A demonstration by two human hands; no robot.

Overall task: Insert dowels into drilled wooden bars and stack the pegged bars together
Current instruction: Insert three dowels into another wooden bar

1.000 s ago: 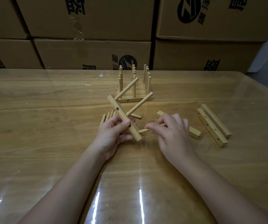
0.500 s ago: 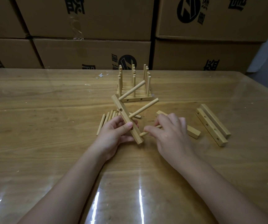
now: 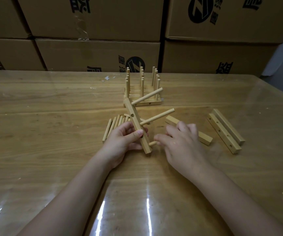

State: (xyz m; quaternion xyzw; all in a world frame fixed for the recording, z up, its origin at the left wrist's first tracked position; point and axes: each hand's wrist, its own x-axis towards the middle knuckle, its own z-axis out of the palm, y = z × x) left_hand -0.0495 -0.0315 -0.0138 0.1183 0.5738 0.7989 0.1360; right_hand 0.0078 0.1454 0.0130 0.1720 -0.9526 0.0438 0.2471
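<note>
My left hand (image 3: 123,140) grips a drilled wooden bar (image 3: 135,124) near its lower end, holding it tilted above the table. Two dowels stick out of the bar to the right, an upper dowel (image 3: 147,98) and a middle dowel (image 3: 157,116), and one empty hole shows between them. My right hand (image 3: 180,142) pinches a third dowel (image 3: 153,143) whose tip touches the bar's lower end. Loose dowels (image 3: 113,126) lie in a row behind my left hand. A stack of pegged bars (image 3: 142,89) stands farther back.
One plain bar (image 3: 203,137) lies partly under my right hand. Two more drilled bars (image 3: 226,132) lie side by side at the right. Cardboard boxes (image 3: 96,55) wall off the table's far edge. The wooden table (image 3: 43,150) wears a glossy plastic cover.
The bar has turned more upright in my left hand. My right hand has pushed the third dowel leftward, so less of it shows between fingers and bar.
</note>
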